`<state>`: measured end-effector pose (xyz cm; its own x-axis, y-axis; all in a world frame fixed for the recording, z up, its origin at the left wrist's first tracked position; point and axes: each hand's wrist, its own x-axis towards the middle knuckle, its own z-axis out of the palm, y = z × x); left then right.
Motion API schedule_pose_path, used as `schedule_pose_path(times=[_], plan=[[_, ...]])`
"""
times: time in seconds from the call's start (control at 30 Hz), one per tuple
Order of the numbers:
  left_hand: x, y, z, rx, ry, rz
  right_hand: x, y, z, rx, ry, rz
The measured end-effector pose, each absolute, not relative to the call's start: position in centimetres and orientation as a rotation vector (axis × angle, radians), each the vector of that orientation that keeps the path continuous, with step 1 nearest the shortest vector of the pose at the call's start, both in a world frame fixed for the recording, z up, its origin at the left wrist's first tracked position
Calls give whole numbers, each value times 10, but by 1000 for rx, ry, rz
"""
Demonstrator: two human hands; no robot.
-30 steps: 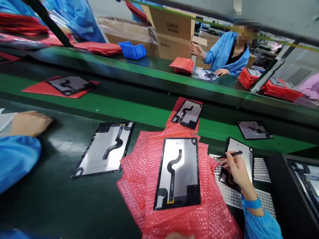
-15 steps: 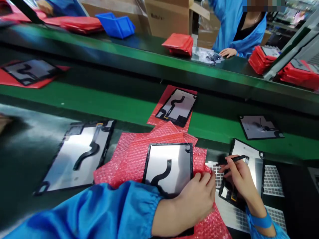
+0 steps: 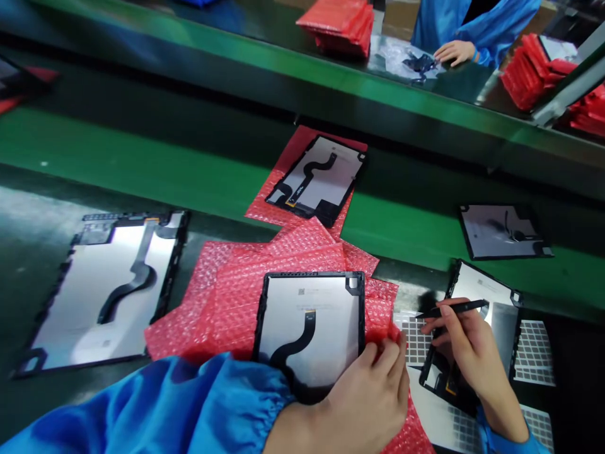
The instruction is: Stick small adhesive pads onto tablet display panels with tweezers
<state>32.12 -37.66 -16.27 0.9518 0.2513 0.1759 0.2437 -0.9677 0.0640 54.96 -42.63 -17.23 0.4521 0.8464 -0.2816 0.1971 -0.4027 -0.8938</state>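
My left hand (image 3: 371, 394) reaches across from the lower left, its fingers bent together at the right edge of a display panel (image 3: 312, 340) and the red bubble wrap (image 3: 222, 302) under it. At the right, my right hand (image 3: 472, 353) holds black tweezers (image 3: 456, 309) between thumb and fingers. It is over another panel (image 3: 501, 321), which lies tilted on white sheets of small grey squares (image 3: 534, 353). The tweezer tips are too small to read clearly. A black curved ribbon cable (image 3: 302, 334) lies on the middle panel.
A larger panel (image 3: 108, 290) lies at the left. On the green belt (image 3: 401, 221) are a panel on red wrap (image 3: 326, 170) and another panel (image 3: 503, 230). Beyond the raised ledge (image 3: 265, 75), a person's hand (image 3: 456, 52) rests near red packets (image 3: 338, 25).
The view has tilted down and shifted, so the far ledge sits higher and the blue bin is nearly out of frame. Both hands keep about the same places.
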Motion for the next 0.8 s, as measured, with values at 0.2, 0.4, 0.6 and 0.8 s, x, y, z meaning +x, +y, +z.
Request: schedule_pose_path(times=[0.2, 0.4, 0.6, 0.8], plan=[[322, -376, -163, 3079, 369, 278, 552, -424, -174, -1833, -832, 976], [319, -373, -151, 3128, 303, 213, 554, -421, -167, -1625, -622, 963], [277, -381, -134, 2980, 159, 492, 504, -414, -151, -1521, -733, 964], [248, -379, -138, 2890, 635, 188, 470, -412, -173, -1504, -773, 1095]])
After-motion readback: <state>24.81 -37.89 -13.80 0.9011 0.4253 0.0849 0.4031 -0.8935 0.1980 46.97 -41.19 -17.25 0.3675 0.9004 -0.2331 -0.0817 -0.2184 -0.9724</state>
